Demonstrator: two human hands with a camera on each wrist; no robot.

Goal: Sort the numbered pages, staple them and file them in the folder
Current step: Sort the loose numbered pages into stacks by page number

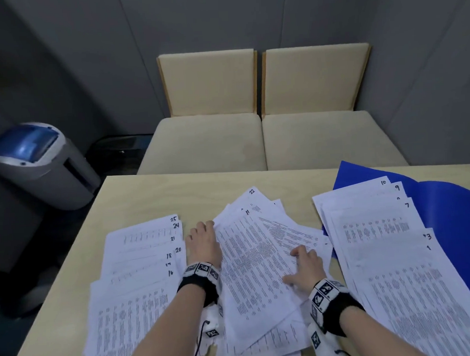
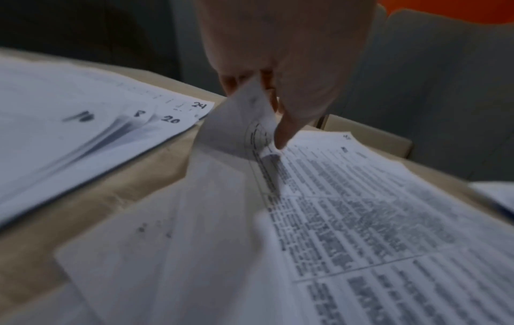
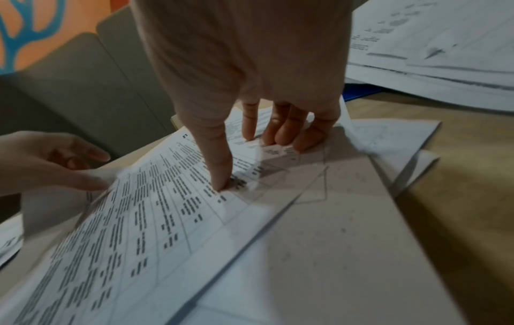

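Pale wood table [image 1: 147,193] bears fanned pages [image 1: 140,264].

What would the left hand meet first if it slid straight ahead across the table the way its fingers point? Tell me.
Mostly bare table. The left hand, pinching a sheet's edge at the middle pile, points away from the person. The page marked 22 lies just right of that line, so it might be brushed; depth is unclear.
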